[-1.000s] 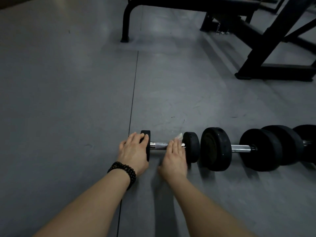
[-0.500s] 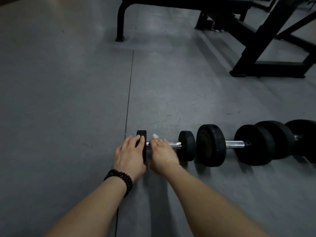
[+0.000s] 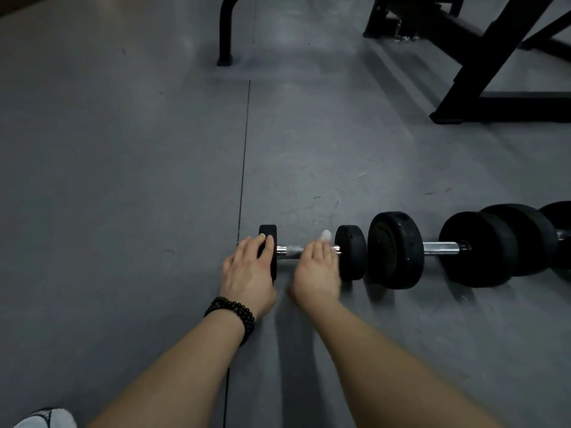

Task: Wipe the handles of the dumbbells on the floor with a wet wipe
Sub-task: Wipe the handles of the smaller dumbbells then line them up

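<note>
A small black dumbbell (image 3: 350, 251) with a chrome handle (image 3: 289, 251) lies on the grey floor, leftmost in a row. My left hand (image 3: 248, 273), with a black bead bracelet at the wrist, rests on its left weight. My right hand (image 3: 315, 273) is wrapped over the right part of the handle, holding a white wet wipe (image 3: 326, 234) whose tip pokes out past my fingers. To the right lies a larger dumbbell (image 3: 395, 250) with a bare chrome handle (image 3: 441, 248), then a third dumbbell (image 3: 525, 239) cut by the frame edge.
Black steel frames of gym equipment (image 3: 482, 57) stand at the far right, and a black bench leg (image 3: 225, 32) at the top centre. A seam (image 3: 244, 156) runs through the floor mats. A white shoe (image 3: 46, 418) shows at the bottom left.
My right hand with the wipe slid left along the handle, then back to its right end. My left hand stayed on the left weight.
</note>
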{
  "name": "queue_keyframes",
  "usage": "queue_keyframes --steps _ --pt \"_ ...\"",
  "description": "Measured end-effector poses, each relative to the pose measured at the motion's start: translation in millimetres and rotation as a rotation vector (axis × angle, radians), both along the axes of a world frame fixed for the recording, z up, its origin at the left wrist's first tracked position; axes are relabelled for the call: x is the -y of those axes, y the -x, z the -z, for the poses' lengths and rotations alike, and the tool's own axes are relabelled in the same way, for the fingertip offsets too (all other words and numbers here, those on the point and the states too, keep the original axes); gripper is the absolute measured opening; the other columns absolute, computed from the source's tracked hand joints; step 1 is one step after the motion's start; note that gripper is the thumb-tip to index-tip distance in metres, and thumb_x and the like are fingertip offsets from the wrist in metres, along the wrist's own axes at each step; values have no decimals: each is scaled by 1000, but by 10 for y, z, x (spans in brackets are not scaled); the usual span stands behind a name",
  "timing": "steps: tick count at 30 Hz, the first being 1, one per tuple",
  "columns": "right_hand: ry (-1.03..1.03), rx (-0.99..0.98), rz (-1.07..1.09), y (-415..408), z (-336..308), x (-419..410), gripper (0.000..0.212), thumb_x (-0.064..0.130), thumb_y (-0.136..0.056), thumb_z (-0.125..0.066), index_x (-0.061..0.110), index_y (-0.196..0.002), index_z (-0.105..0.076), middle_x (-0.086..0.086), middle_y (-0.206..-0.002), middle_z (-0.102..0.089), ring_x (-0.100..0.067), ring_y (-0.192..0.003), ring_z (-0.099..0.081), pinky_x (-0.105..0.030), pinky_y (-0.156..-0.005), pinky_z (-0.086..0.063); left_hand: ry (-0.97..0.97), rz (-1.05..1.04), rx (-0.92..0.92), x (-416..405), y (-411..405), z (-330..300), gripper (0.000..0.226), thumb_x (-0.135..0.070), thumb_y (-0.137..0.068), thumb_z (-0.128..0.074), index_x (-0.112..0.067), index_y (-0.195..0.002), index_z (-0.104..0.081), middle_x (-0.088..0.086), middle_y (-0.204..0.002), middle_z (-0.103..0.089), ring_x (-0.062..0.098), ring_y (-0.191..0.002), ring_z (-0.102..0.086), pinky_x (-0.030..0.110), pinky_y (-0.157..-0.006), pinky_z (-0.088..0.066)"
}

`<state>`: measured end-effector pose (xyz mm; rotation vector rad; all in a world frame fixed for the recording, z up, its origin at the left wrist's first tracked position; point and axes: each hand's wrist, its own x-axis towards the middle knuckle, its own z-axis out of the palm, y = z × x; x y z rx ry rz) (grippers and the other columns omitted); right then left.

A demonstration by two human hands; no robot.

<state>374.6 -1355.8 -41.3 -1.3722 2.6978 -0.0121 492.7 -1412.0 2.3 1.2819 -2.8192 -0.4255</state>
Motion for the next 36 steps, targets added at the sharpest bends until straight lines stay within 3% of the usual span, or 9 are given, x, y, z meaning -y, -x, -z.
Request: queue_keyframes --steps 2,4,7,9,12,16,19,25,36 --pt "30 117 -138 -142 25 142 72 27 -92 -46 2 -153 -17 -16 -161 -19 -28 -150 -10 -41 -122 -1 -23 -17 -7 -47 -18 29 94 -27 -83 -64 -25 -157 -7 -3 -163 -8 19 -150 -2 39 -118 -14" --pt "19 61 -223 -30 -42 -1 68 20 -96 -42 5 -155 -11 -12 -164 -11 -25 -150 -9 -38 -122 1 -23 -18 -10 -96 -42 14 93 -21 -82 -61 -25 -157 -7 -3 -163 -7 19 -151 -1 38 -119 -13" --pt "-45 -78 -24 198 -17 -317 62 12 -96 -23 1 -154 -5 -17 -164 -4 -28 -151 -4 -37 -121 5 -9 -9 -28 -142 -96 4 93 -15 -81 -59 -23 -157 -7 -3 -162 -7 20 -150 0 38 -118 -15" --pt "-56 -16 51 67 -19 -272 67 19 -97 -33 1 -154 -2 -18 -164 1 -29 -151 5 -41 -120 7 -10 -5 -33 -203 -119 26 93 -15 -82 -59 -22 -157 -5 -2 -162 -6 20 -150 0 38 -118 -15" --pt "-13 128 -200 -162 -15 -94 83 26 -93 -51 4 -155 -1 -15 -164 5 -25 -151 9 -39 -121 7 -9 3 -22 -268 -154 43 94 -21 -84 -63 -22 -157 -4 -2 -163 -4 20 -151 0 39 -119 -13" --pt "-115 15 -223 84 -96 -409 74 20 -97 -38 7 -156 4 -10 -165 8 -21 -151 9 -37 -121 8 15 9 0 -277 -167 12 91 -18 -83 -59 -21 -157 -7 -1 -162 -7 21 -150 1 39 -119 -14" --pt "-135 -9 -165 178 -211 -592 67 13 -98 -26 6 -155 6 -10 -164 11 -20 -151 12 -37 -121 10 81 13 20 -293 -173 -8 88 -19 -81 -59 -18 -157 -13 -1 -161 -14 21 -150 -1 39 -118 -14" --pt "-24 63 -147 175 -551 -604 83 23 -91 -43 8 -156 6 -8 -164 12 -20 -150 15 -38 -121 9 241 5 -45 -310 -80 -73 70 -37 -85 -62 -12 -147 -41 2 -152 -39 23 -147 -21 44 -115 -22" --pt "-3 89 -81 48 -2192 -514 80 31 -95 -46 9 -156 1 -8 -165 5 -21 -151 9 -41 -122 2 234 78 56 -29 132 -1646 74 -60 -95 -33 -20 -156 -20 2 -165 -10 23 -151 -1 48 -121 1"
